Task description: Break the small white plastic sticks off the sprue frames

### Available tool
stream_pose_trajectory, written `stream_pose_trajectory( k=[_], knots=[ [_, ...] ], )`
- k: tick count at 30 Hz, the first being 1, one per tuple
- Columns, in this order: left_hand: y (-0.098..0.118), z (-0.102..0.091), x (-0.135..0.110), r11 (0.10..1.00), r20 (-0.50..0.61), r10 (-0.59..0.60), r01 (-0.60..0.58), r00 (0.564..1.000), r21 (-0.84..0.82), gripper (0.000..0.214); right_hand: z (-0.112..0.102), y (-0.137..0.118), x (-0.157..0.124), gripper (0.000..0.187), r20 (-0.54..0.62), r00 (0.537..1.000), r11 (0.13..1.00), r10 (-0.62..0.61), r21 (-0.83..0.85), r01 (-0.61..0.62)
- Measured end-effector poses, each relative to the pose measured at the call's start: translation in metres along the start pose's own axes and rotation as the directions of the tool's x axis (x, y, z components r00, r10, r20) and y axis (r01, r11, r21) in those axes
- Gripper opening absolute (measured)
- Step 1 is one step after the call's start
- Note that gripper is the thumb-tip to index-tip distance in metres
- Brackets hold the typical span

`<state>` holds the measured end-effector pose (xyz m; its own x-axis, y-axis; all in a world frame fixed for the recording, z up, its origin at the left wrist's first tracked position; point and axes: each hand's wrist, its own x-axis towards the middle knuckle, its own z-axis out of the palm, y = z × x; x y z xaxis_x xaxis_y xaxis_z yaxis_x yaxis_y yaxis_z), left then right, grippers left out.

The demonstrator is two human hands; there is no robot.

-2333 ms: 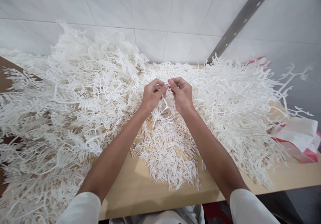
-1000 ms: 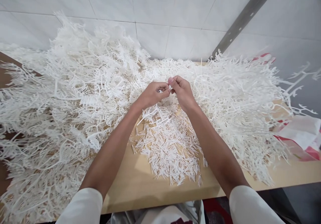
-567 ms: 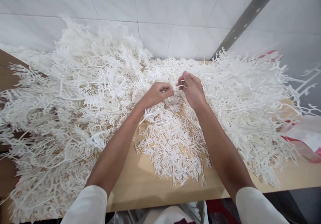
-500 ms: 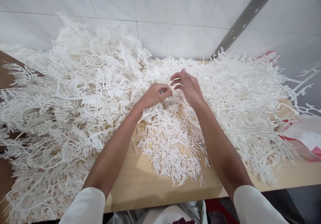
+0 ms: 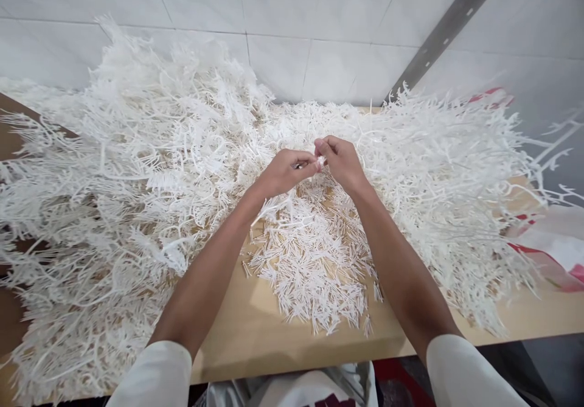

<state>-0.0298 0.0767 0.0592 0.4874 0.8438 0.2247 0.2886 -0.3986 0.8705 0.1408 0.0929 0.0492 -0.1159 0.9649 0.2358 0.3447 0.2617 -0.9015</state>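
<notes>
My left hand (image 5: 292,170) is closed in a pinch over the middle of the table. Its thumb and fingertips meet my right hand (image 5: 341,160), which is closed as well. Between the two sets of fingertips shows a small white plastic piece (image 5: 321,162), too small to make out fully. A white branched plastic sprig (image 5: 276,206) lies just below my left wrist. Under both hands spreads a heap of small white bristly plastic pieces (image 5: 319,267).
A tall pile of white plastic branches (image 5: 137,151) covers the left of the wooden table (image 5: 255,334); another pile (image 5: 438,170) lies on the right. Red-and-white plastic bags (image 5: 547,249) sit at the right edge. Behind stand a tiled wall (image 5: 283,5) and a slanted metal strip (image 5: 447,36).
My right hand has moved down and left to my left hand, and its spread fingers have closed at the small white piece. My left hand has barely shifted.
</notes>
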Motion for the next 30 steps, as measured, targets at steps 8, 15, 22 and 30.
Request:
stream_pose_trajectory(
  k=[8,15,22,30],
  knots=[
    [0.000,-0.003,0.002,0.995,-0.100,-0.095,0.096,0.990,0.004,0.030,-0.011,-0.011,-0.003,0.048,0.212,0.976,0.997,-0.048,0.065,0.035],
    [-0.002,-0.010,0.001,0.994,-0.065,-0.091,0.095,0.994,0.060,0.033,-0.015,-0.006,-0.004,0.033,0.313,0.943,0.992,-0.111,-0.028,0.126],
    [0.002,-0.009,0.000,0.985,-0.001,-0.098,0.097,0.995,0.143,0.024,-0.014,-0.003,-0.002,0.036,0.307,0.944,0.983,-0.117,-0.103,0.155],
    [-0.007,-0.010,0.000,0.997,-0.015,-0.054,0.053,0.998,-0.056,0.028,0.001,-0.002,-0.003,0.036,0.262,0.962,0.995,-0.074,0.091,0.051]
  ],
)
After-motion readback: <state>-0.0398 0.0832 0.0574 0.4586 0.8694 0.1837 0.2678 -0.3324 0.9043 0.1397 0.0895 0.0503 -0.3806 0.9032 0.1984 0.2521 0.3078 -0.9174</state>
